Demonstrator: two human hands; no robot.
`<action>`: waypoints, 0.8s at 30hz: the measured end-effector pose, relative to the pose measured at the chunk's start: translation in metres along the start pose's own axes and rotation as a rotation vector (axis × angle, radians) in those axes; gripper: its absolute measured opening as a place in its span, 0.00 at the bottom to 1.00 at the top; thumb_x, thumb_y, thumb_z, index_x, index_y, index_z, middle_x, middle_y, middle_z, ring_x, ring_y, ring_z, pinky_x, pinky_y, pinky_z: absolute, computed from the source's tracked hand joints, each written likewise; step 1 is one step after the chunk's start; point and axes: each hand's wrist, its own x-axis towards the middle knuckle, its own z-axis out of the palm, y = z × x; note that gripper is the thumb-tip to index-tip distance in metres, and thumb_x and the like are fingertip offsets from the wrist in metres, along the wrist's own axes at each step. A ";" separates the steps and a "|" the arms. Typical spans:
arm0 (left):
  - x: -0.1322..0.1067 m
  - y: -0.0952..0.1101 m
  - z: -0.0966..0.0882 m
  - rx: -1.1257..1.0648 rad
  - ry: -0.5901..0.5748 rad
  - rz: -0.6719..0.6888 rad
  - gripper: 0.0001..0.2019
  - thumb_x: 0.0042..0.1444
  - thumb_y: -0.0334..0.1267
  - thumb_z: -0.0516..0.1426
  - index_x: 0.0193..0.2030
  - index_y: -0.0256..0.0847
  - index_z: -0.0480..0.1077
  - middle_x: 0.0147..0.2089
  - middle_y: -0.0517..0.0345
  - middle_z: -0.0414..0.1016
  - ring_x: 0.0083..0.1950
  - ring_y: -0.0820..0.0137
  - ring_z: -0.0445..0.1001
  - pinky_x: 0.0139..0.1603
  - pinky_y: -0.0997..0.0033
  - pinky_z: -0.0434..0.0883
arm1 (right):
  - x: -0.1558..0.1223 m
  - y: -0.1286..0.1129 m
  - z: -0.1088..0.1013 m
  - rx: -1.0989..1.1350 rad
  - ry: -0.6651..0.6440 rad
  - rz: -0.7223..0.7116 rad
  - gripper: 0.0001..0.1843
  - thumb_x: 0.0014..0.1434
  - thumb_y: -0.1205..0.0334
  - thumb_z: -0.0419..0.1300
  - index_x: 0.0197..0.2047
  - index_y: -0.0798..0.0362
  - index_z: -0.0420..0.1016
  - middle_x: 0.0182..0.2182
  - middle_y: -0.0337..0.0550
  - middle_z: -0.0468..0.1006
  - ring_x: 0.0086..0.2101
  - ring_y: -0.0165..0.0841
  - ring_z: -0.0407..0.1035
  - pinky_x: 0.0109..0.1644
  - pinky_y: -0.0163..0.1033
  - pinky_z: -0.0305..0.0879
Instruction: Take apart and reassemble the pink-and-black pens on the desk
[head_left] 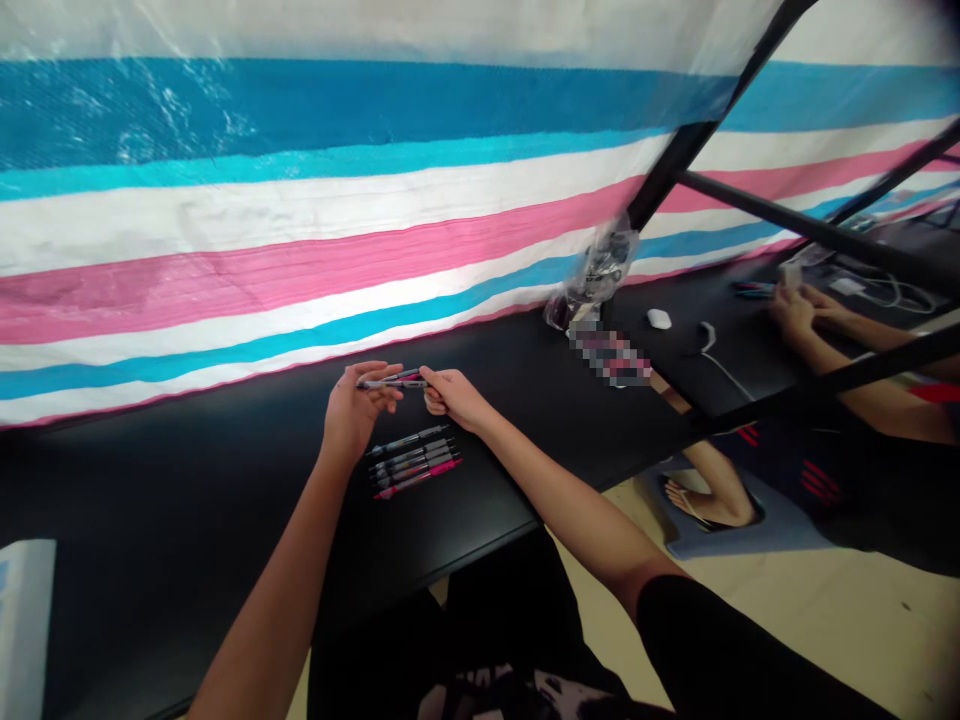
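Above the black tabletop, a few slim pens (393, 383) span the gap between my two hands. My right hand (452, 397) pinches their right ends between thumb and fingers. At the other end, my left hand (354, 408) has its fingers curved around the pens, which lie across them; exactly how many pens there are I cannot tell. Just below my hands, several dark and clear pens (409, 457) lie side by side in a slanted row on the table. A pink pen (418, 479) is nearest to me in that row.
A striped plastic sheet (300, 220) hangs behind the table (187, 480). To the right are a clear plastic bag (600, 265), a white case (659, 319), a white cable (727, 372) and a black metal frame (679, 170). Another person's hands (799, 308) work beyond it.
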 end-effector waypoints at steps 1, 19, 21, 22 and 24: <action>0.001 -0.001 0.002 -0.095 0.002 -0.047 0.25 0.64 0.62 0.52 0.44 0.41 0.73 0.45 0.44 0.82 0.32 0.65 0.77 0.29 0.67 0.69 | 0.000 0.002 0.002 -0.011 0.005 0.002 0.34 0.58 0.32 0.65 0.20 0.49 0.57 0.14 0.29 0.52 0.16 0.23 0.46 0.22 0.35 0.41; 0.008 -0.004 -0.023 -0.546 0.264 -0.100 0.17 0.70 0.50 0.46 0.36 0.44 0.67 0.27 0.60 0.59 0.22 0.73 0.53 0.23 0.72 0.56 | -0.001 -0.020 -0.035 -0.855 0.254 -0.250 0.24 0.68 0.41 0.54 0.31 0.51 0.73 0.24 0.38 0.72 0.28 0.34 0.66 0.37 0.39 0.59; 0.008 -0.004 -0.027 -0.569 0.256 -0.071 0.19 0.70 0.53 0.46 0.37 0.44 0.67 0.28 0.59 0.60 0.23 0.72 0.54 0.24 0.71 0.57 | -0.002 -0.018 -0.032 -0.877 0.195 -0.235 0.23 0.68 0.43 0.54 0.31 0.51 0.73 0.25 0.39 0.73 0.29 0.34 0.67 0.38 0.39 0.59; 0.008 -0.004 -0.028 -0.589 0.251 -0.067 0.20 0.70 0.54 0.45 0.37 0.44 0.67 0.28 0.59 0.61 0.23 0.72 0.54 0.24 0.71 0.57 | -0.002 -0.016 -0.030 -0.887 0.172 -0.230 0.22 0.68 0.44 0.55 0.31 0.51 0.73 0.25 0.39 0.74 0.29 0.34 0.67 0.38 0.39 0.59; 0.007 -0.004 -0.028 -0.636 0.248 -0.082 0.19 0.71 0.53 0.44 0.36 0.44 0.66 0.28 0.58 0.61 0.23 0.72 0.55 0.24 0.71 0.58 | -0.003 -0.013 -0.026 -0.917 0.139 -0.220 0.20 0.67 0.45 0.56 0.32 0.52 0.74 0.26 0.40 0.75 0.29 0.34 0.67 0.38 0.39 0.58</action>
